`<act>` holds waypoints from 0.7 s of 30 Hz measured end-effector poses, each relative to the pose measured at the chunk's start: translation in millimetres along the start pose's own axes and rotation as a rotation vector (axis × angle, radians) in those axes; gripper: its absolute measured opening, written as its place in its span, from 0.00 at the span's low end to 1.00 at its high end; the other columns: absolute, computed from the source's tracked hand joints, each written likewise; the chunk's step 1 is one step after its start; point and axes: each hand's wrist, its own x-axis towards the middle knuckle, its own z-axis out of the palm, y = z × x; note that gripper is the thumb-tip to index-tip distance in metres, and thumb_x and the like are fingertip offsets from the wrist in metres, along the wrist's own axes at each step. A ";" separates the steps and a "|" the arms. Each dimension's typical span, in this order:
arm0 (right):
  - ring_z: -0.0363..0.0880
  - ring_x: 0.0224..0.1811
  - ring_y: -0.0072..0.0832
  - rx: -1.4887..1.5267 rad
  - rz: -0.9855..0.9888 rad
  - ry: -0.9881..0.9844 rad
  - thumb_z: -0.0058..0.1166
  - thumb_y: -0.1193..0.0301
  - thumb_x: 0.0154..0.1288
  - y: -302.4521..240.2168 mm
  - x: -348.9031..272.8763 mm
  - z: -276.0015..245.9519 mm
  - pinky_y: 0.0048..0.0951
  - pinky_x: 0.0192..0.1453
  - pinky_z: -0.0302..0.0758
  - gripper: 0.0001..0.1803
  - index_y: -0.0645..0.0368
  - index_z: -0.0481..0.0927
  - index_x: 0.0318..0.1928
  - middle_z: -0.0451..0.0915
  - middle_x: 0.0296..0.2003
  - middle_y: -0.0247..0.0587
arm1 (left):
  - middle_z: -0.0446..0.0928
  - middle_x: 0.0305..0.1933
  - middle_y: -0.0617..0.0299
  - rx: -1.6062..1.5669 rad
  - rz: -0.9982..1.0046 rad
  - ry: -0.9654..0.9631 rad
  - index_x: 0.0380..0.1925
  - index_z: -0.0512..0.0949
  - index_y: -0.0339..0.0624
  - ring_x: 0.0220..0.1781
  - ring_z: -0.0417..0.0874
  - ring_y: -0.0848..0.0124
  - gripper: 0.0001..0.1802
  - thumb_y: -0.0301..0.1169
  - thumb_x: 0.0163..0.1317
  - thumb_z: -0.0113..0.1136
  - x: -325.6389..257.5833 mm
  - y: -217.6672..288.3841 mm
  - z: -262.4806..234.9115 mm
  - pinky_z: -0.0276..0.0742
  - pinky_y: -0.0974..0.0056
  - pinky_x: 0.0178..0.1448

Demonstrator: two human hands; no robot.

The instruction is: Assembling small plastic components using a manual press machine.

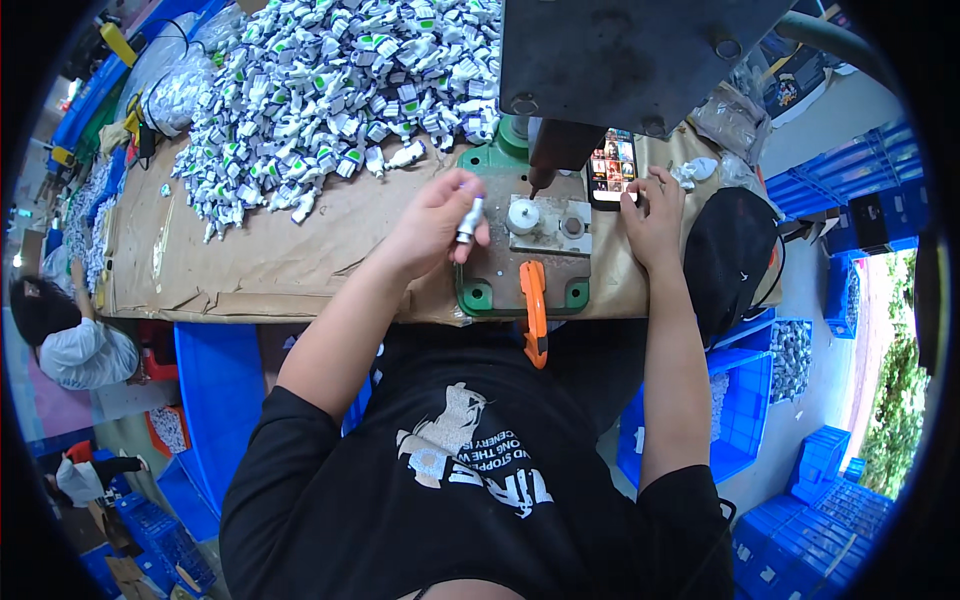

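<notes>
Between the thumb and fingers of my left hand (436, 225) is a small white plastic part with a shiny metal end (468, 222). This hand is raised just left of a bench press with a green base (478, 290). On the press's metal fixture plate (550, 238) sits a round white piece (523, 215), with the dark pointed press tool (538, 180) over it. My right hand (655, 220) is beside the lower edge of a phone (613, 172) with a lit screen. Its thumb touches or nearly touches the phone, and its fingers are loosely bent and apart.
A large heap of white, blue and green small parts (340, 100) covers the back left of the paper-covered bench (250, 270). An orange-handled tool (535, 310) overhangs the front edge. A black cap (730, 260) is at the right. Blue crates (735, 430) stand below; another person (85, 345) sits far left.
</notes>
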 end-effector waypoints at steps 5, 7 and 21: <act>0.64 0.60 0.46 -0.012 0.022 0.019 0.60 0.65 0.55 -6.2 2.6 -0.6 0.44 0.64 0.61 0.15 0.54 0.80 0.43 0.68 0.58 0.46 | 0.76 0.27 0.60 0.844 0.294 0.132 0.37 0.73 0.39 0.21 0.73 0.76 0.12 0.38 0.69 0.54 18.8 -3.9 28.7 0.68 0.68 0.26; 0.63 0.62 0.45 -0.021 0.010 0.000 0.60 0.63 0.54 -3.5 0.9 0.7 0.46 0.66 0.59 0.17 0.53 0.80 0.45 0.67 0.59 0.44 | 0.75 0.25 0.61 0.948 0.341 0.203 0.33 0.77 0.38 0.24 0.71 0.76 0.14 0.39 0.65 0.59 17.2 1.3 38.9 0.68 0.66 0.31; 0.69 0.58 0.42 0.043 -0.041 0.168 0.54 0.68 0.62 5.7 20.3 -25.1 0.37 0.63 0.64 0.14 0.59 0.79 0.47 0.73 0.52 0.48 | 0.78 0.30 0.52 1.044 0.478 0.064 0.35 0.78 0.39 0.31 0.80 0.54 0.11 0.37 0.66 0.55 8.3 1.7 40.4 0.74 0.55 0.36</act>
